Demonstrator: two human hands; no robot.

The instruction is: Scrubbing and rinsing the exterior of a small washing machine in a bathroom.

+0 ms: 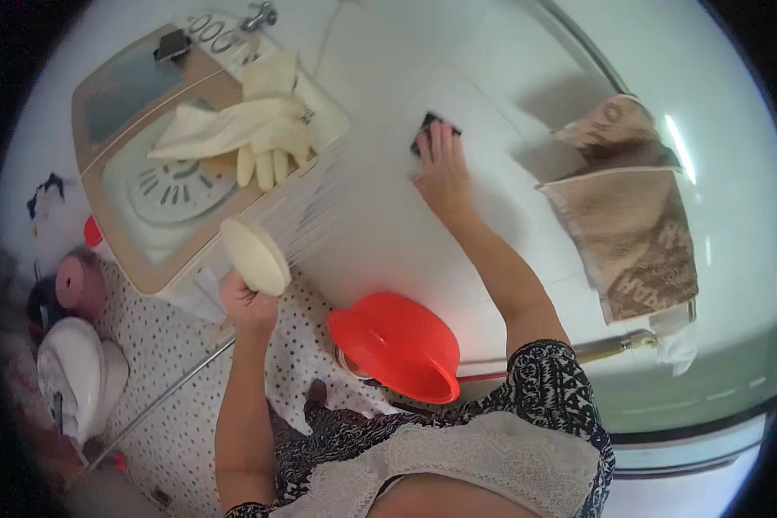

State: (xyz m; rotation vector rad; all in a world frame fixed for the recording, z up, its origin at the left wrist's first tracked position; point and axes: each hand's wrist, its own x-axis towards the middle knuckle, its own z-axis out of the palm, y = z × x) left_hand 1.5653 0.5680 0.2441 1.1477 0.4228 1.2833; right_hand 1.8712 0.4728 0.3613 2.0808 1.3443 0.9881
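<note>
My right hand [443,168] is stretched out against the white tiled wall [380,198], its fingers pressing a small dark scrub pad [426,128] flat on the tile. My left hand [249,302] is raised lower down and grips the handle of a cream plastic scoop [255,255], held tilted near the corner of the washing machine [160,203]. A red plastic basin [397,345] sits below, between my two forearms.
Cream rubber gloves [250,129] lie draped on the washing machine's lid. A brown towel [634,216] hangs on a metal rail [613,345] at the right. A white toilet [73,371] and a pink container [79,281] stand at the left on the dotted floor [173,388].
</note>
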